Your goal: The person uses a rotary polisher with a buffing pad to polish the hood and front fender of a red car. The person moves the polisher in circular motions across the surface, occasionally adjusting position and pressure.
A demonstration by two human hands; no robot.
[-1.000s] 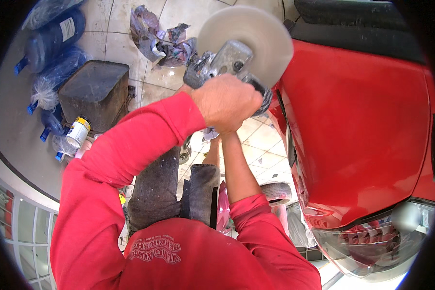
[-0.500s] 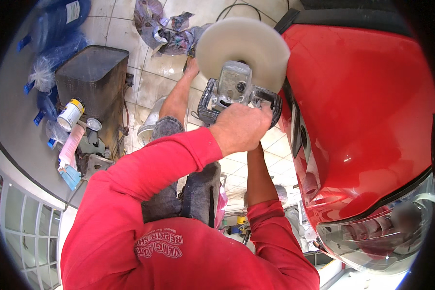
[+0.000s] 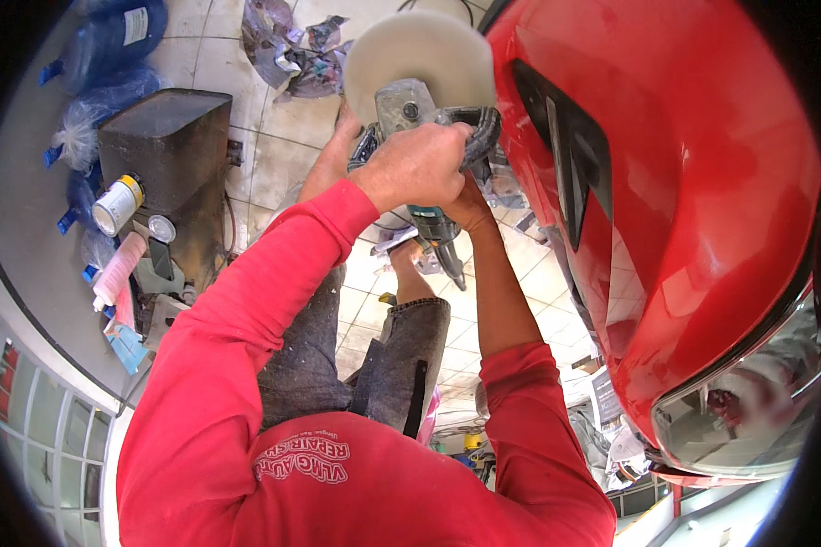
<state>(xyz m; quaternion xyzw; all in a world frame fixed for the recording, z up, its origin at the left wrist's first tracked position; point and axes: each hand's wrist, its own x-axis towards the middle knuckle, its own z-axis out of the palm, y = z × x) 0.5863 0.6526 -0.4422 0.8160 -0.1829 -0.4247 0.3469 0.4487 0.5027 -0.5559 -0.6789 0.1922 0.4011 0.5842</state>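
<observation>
My left hand is closed around the black loop handle of a power polisher. Its wide, pale round pad is smeared as if spinning. Behind and below the left hand, my right hand is wrapped round the tool's body, its fingers partly hidden. The teal and black rear of the tool points down toward the floor. Beside the pad's right edge stands a red car's front end, with a dark bumper opening and a clear headlight. Whether pad and paint touch, I cannot tell.
Crumpled printed paper lies on the tiled floor. To the left stands a dark grimy bin, near a white tin, a pink bottle and blue water jugs. My legs are below the tool.
Both hands and the polisher have shifted left and slightly up in the picture. More of the car's front and the tool's rear body now show.
</observation>
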